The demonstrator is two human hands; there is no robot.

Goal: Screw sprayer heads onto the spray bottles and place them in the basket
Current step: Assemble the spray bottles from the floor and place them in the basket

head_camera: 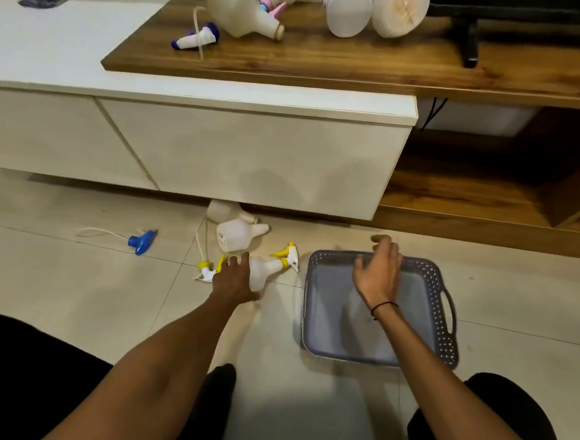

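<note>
Pale floor tiles [71,290] fill the lower part of the head view, with a low white cabinet [217,153] behind them and a wooden desk [327,64] top above it.

On the floor to the right stands a grey perforated basket [446,320] with a handle on its right side. No bottle lies inside it. The right hand [377,270] hangs over its far rim with the fingers loosely spread and it holds nothing.

The left hand [234,278] lies on a white spray bottle [264,269] that is on its side on the tiles, just left of the basket. This bottle already wears a yellow sprayer head [288,255]. I cannot tell if the fingers close around the bottle or only touch it. A loose yellow sprayer head [208,269] lies just left of this hand.

Two headless bottles [239,233] lie nearer to the cabinet, one partly under it. A blue sprayer head [141,242] with its tube lies well apart on the left.

On the desk there are more white bottles [241,7] and a purple sprayer head [198,38].
</note>
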